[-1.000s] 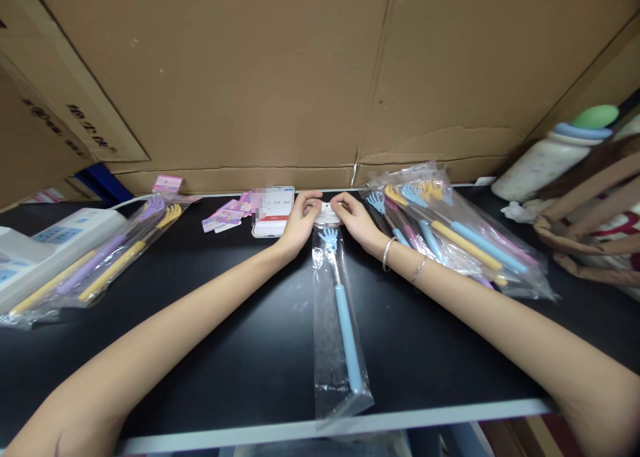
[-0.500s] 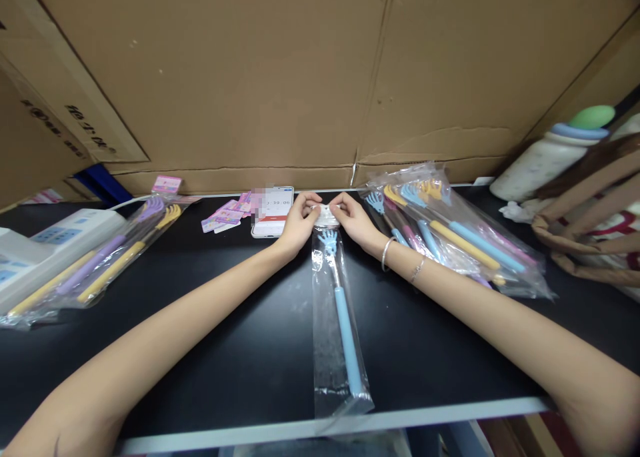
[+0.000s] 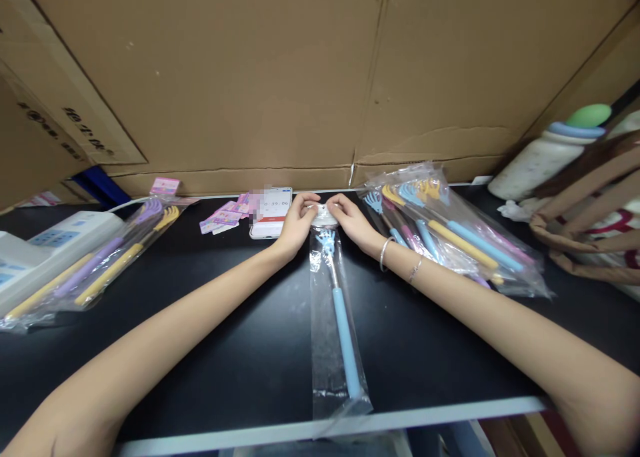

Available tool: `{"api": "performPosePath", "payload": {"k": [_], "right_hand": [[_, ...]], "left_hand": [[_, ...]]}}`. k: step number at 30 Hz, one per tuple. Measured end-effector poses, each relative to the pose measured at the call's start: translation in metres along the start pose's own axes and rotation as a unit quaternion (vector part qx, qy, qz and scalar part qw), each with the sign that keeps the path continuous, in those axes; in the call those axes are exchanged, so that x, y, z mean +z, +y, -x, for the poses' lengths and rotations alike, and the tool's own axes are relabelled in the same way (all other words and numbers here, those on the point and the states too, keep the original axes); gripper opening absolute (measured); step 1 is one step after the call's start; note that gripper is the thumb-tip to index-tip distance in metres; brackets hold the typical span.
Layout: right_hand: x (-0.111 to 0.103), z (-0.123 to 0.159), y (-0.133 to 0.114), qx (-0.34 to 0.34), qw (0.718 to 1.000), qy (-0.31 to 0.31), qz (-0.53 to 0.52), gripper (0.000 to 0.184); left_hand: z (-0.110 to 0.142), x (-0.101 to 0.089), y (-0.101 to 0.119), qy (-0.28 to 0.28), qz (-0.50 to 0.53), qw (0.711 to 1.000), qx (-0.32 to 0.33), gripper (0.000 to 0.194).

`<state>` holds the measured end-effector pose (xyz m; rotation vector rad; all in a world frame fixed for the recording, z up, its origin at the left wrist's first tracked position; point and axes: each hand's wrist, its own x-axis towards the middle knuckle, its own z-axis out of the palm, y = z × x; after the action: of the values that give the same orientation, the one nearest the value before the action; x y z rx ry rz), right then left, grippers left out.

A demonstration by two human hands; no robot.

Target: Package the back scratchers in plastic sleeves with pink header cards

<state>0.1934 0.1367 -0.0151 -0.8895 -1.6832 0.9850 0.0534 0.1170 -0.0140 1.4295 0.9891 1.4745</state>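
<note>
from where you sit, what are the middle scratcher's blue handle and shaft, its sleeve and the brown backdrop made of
Blue handle: probably plastic, judging by its smooth, satin, even colour; foam is possible. Shaft: likely metal, from its silvery sheen. Sleeve: clear, glossy plastic film, showing wrinkles and bright reflections. Backdrop: matte cardboard, given the creases and fold lines.

Glossy, clear plastic sleeve point(image 3: 325, 350) around a back scratcher point(image 3: 341, 307) with smooth handle point(image 3: 347, 347) and shiny metal shaft point(image 3: 334, 275); matt cardboard panel point(image 3: 250, 77).
</note>
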Motion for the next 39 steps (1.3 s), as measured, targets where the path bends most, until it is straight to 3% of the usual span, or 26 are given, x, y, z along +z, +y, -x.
{"api": "performPosePath", "payload": {"k": [39], "right_hand": [[-0.0021, -0.0011, -0.0005, 0.005, 0.999, -0.033, -0.013, 0.016]], "left_hand": [[-0.0014, -0.0003, -0.0018, 0.011, -0.007, 1.0, 0.008, 0.018]]}}
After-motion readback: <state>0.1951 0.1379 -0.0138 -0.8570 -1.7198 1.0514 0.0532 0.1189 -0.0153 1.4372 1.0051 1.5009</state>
